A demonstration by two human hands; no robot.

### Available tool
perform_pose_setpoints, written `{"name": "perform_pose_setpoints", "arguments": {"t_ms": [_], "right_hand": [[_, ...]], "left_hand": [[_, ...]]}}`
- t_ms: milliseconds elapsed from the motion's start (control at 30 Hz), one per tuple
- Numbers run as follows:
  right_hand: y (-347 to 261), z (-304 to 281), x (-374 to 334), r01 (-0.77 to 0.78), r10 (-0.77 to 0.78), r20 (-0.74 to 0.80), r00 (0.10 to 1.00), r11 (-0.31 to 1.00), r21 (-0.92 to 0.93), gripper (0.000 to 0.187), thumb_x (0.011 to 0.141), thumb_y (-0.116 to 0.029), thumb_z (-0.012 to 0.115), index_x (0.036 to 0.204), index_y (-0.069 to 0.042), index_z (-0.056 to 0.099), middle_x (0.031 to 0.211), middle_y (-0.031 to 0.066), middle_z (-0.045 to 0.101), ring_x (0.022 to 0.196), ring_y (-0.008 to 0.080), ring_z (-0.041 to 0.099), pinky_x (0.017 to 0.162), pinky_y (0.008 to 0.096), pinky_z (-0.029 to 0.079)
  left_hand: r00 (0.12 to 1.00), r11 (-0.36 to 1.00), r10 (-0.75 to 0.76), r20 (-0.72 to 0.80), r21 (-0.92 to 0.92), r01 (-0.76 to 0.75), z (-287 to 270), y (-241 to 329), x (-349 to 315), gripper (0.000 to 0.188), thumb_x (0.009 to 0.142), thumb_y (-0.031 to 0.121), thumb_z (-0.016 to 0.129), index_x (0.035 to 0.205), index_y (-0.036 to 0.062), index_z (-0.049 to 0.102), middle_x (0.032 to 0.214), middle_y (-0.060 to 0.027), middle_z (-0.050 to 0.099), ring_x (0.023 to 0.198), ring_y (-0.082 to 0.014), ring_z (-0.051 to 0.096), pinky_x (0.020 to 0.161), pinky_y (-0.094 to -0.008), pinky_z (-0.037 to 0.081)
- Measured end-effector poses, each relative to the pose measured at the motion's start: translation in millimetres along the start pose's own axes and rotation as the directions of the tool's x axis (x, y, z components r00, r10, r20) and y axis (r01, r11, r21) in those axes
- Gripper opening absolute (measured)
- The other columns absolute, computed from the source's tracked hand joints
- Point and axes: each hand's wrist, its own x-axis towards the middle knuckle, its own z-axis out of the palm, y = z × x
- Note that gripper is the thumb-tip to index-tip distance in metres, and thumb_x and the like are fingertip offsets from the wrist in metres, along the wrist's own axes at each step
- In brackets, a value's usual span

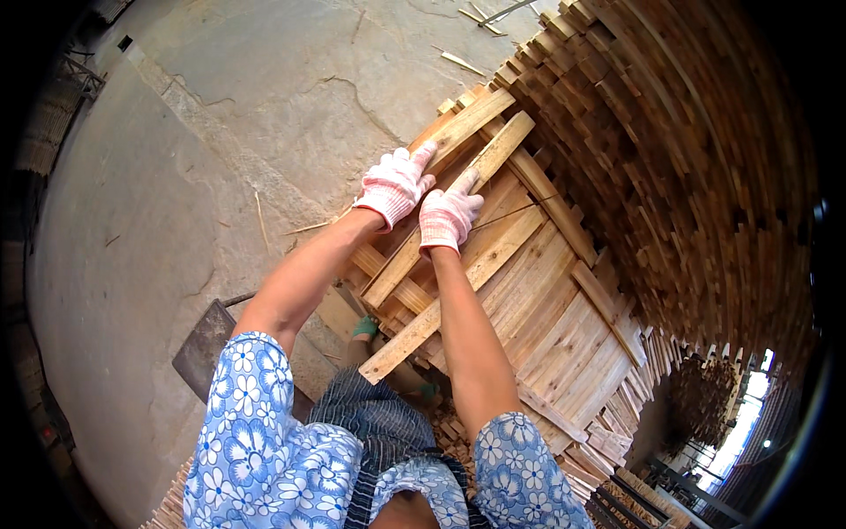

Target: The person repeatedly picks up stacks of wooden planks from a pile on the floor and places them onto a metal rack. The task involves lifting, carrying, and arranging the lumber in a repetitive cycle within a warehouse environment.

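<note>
Both my hands wear pinkish-white knit gloves. My left hand closes around the near end of a wooden slat, its index finger lying along the wood. Beside it, my right hand grips a second slat around its middle; this piece slants from upper right to lower left. Under the right wrist, a third slat lies roughly parallel across the stack. Beneath them is a stack of pale boards, with cross strips laid on it. My gloves hide where the fingers meet the wood.
A tall wall of stacked wooden strips rises on the right. Grey concrete floor with scattered splinters spreads to the left. A dark flat metal piece stands low left, near my legs. More cut strips lie at lower right.
</note>
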Motion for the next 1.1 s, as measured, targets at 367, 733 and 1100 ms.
{"name": "perform_pose_setpoints", "arguments": {"t_ms": [367, 733, 1100], "right_hand": [[-33.7, 31.4, -2.9, 0.145, -0.137, -0.049, 0.989, 0.95, 0.277, 0.073, 0.101, -0.047, 0.053, 0.161, -0.015, 0.025, 0.121, 0.0248, 0.045, 0.098, 0.0394, 0.063, 0.083, 0.0473, 0.054], [47.0, -39.8, 148.1, 0.478, -0.606, -0.272, 0.748, 0.775, -0.413, 0.076, 0.091, -0.047, 0.067, 0.155, -0.021, 0.035, 0.141, 0.02, 0.045, 0.13, 0.0413, 0.043, 0.106, 0.0586, 0.039], [48.2, -22.8, 208.7, 0.56, -0.607, 0.088, 0.79, 0.655, -0.507, 0.077, 0.093, -0.056, 0.062, 0.154, -0.019, 0.032, 0.126, 0.0141, 0.058, 0.117, 0.0337, 0.059, 0.095, 0.0552, 0.049]], "left_hand": [[0.992, 0.986, 0.008, 0.128, -0.165, 0.014, 28.8, -57.2, 42.1, 0.061, 0.106, 0.05, 0.037, 0.153, 0.0113, 0.043, 0.157, -0.0172, 0.043, 0.139, -0.0387, 0.048, 0.116, -0.0466, 0.038], [0.994, 0.963, -0.004, -0.106, 0.267, 0.032, 2.9, 4.5, -37.3, 0.084, 0.09, 0.052, 0.067, 0.161, 0.0269, 0.03, 0.159, -0.0266, 0.032, 0.137, -0.0479, 0.042, 0.108, -0.0613, 0.037], [0.99, 0.934, -0.138, 0.031, 0.338, 0.119, -0.2, 16.8, -18.4, 0.086, 0.085, 0.041, 0.076, 0.158, 0.0361, 0.032, 0.159, -0.0247, 0.031, 0.127, -0.0415, 0.051, 0.101, -0.0524, 0.044]]}}
